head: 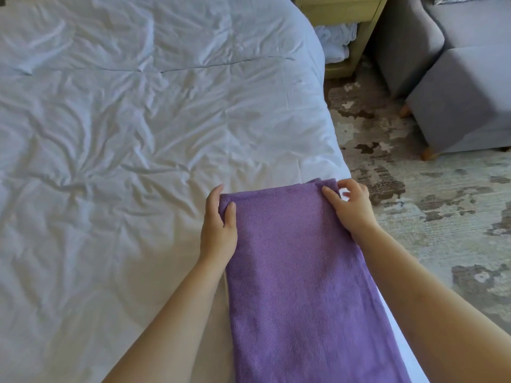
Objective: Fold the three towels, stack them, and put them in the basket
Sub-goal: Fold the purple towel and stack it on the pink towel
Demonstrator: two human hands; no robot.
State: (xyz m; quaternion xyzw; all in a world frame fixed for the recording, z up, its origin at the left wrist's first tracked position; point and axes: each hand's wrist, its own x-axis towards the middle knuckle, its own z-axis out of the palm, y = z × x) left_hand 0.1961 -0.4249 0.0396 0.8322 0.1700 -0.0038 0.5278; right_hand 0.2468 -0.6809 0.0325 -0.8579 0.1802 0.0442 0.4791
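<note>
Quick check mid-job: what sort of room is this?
Most likely a bedroom: a rumpled white bed, a bedside cabinet at its far corner, and a grey footstool on a patterned rug. The left hand and right hand grip a purple towel.

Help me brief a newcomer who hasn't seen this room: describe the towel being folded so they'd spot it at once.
Start at the big bed with the wrinkled white cover. On its near right edge lies a long purple towel, its far corners held by the left hand and right hand. It is the only purple thing in view.
</note>
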